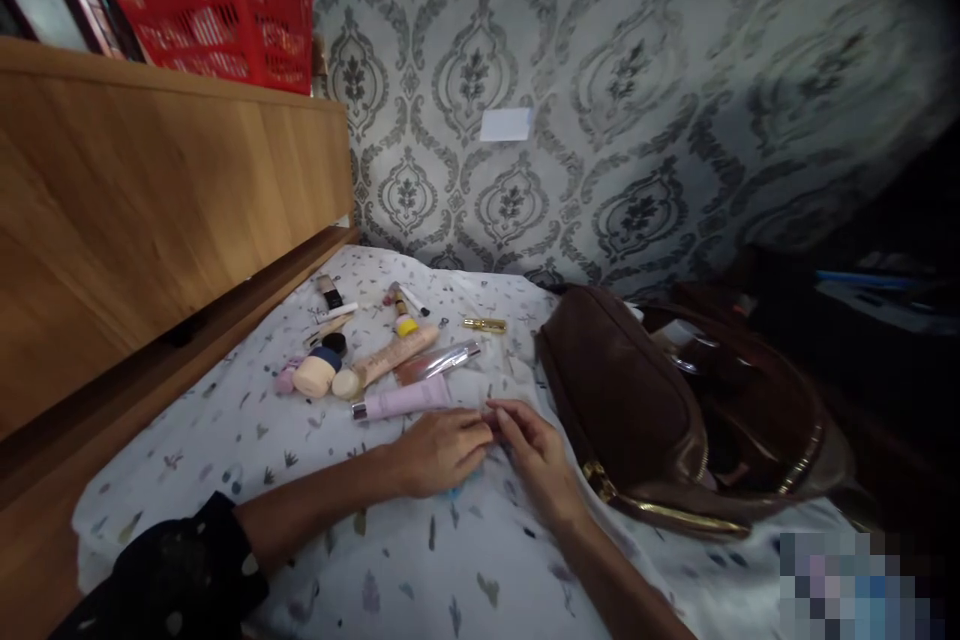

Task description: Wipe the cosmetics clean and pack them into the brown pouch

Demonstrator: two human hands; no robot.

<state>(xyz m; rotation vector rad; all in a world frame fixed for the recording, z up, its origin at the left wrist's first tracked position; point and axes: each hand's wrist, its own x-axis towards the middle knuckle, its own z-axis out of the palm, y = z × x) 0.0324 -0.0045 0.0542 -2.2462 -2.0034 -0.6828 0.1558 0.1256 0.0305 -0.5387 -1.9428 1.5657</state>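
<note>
The pale pink plastic tube point(401, 402) lay left-to-right just above the nearer left hand point(442, 450), whose half-curled fingertips met those of the right hand point(536, 455); whether they pinched anything I could not tell.

Toward the far left corner of the leaf-printed white sheet point(450, 560), beside a long wooden cabinet point(150, 220) bearing a red plastic basket point(217, 5): pale pink plastic tube point(401, 401). Toward the right edge, brown leather handbag point(622, 400).
</note>
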